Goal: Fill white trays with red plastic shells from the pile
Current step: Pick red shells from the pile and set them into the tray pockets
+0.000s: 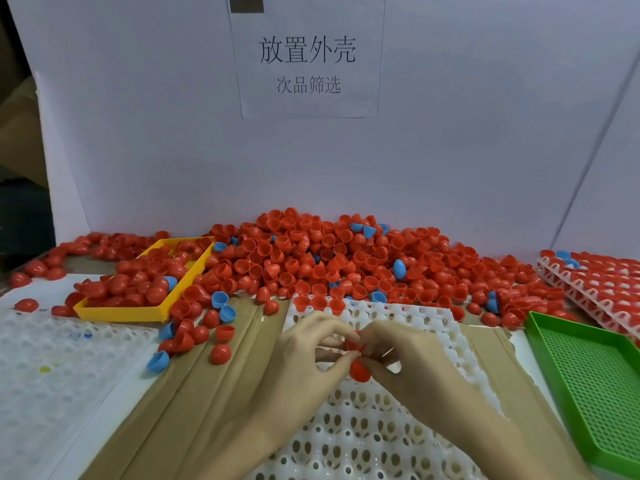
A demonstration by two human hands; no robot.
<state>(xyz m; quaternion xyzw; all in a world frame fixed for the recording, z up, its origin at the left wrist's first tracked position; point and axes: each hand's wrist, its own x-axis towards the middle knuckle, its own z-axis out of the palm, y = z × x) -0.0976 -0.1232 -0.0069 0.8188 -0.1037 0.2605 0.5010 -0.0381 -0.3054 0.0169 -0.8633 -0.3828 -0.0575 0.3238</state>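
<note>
Both hands over white tray, dimpled plastic w/ round holes. Left hand & right hand pinch glossy red half-round shells between fingertips. Pile behind tray; three shells seated at far edge. Bare cardboard to the left.

Both hands meet over the tray with pockets, the left hand touching the right hand, with a shell pinched between their fingertips. Behind the hands, a few shells sit in the tray's far row of pockets, and behind that lies the pile against the back board. Left of the hands and further back stands a shallow bin holding shells (some spill beside it). Nearer on the left lies another pocketed tray. Right of the hands sits a mesh basket; behind it, a filled tray.
</note>
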